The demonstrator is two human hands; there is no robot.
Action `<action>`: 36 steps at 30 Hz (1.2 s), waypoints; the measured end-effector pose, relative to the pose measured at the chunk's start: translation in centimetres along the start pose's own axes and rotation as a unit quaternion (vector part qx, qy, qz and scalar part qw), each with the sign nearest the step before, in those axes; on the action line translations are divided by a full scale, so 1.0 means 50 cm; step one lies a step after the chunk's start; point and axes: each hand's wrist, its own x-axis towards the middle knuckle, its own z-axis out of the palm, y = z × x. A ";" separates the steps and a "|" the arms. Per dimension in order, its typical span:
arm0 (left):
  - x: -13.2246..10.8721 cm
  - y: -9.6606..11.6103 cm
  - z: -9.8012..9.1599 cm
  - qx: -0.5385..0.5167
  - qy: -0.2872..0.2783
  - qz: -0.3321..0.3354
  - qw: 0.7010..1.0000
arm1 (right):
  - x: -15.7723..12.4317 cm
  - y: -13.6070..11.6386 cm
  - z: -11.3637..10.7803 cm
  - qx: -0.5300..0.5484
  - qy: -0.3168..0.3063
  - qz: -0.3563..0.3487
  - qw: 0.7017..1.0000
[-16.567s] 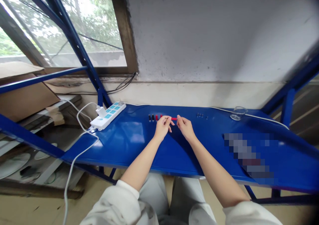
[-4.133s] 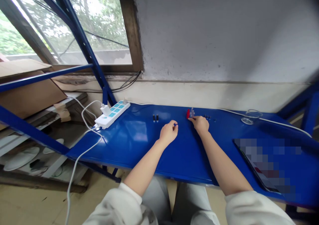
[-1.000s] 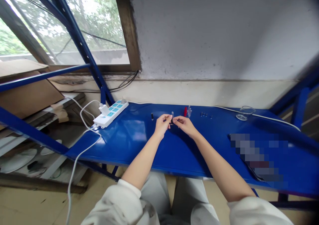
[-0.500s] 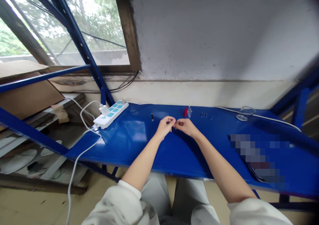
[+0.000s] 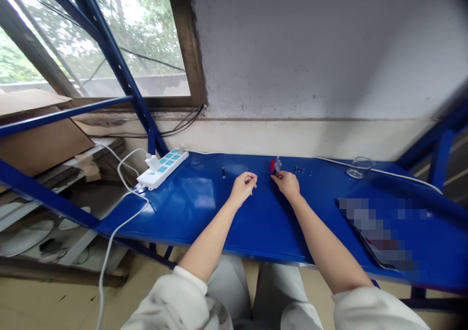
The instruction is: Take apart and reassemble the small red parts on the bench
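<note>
Currently the work in hand is fine placing of small parts at the far middle of the blue shelf (image 5: 204, 208).

Right hand (image 5: 288, 184): stretched toward the far edge, fingertips (image 5: 276, 174) drawn together and set down just beside the red piece (image 5: 272, 164) and the clear piece (image 5: 278, 164). These two stand touching or nearly so. A dark speck shows at the fingertips; whether it is gripped is too small to tell.

Left hand (image 5: 243, 187): resting on the shelf, apart from the right hand, fingers curled in with thumb against forefinger. Something dark may sit in that pinch; not confirmed.

Judgement: this looks like the setting-down stage at the red and clear pair. Any further handling calls for a light tip-to-tip pinch and a steady wrist, since these parts are small, upright and would likely tip easily on a slick surface.

Materials noted:
- Shelf: painted sheet metal, glossy, reflecting the window light.
- Red piece: opaque, short, peg-like. Clear piece: transparent, probably plastic.
- Black piece (image 5: 223, 172): a lone short cylinder, standing left of the hands.
- Row of small dark pieces (image 5: 300, 169): far right of the right hand, tiny.
- Power strip (image 5: 164, 166): white plastic with teal sockets, far left, trailing a white cable (image 5: 109, 242).
- Clear ring (image 5: 360, 167): transparent, round, well to the right.
</note>
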 end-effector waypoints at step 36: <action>0.003 0.033 -0.039 -0.165 0.373 -0.006 0.913 | 0.015 0.027 -0.002 -0.093 0.009 0.035 0.995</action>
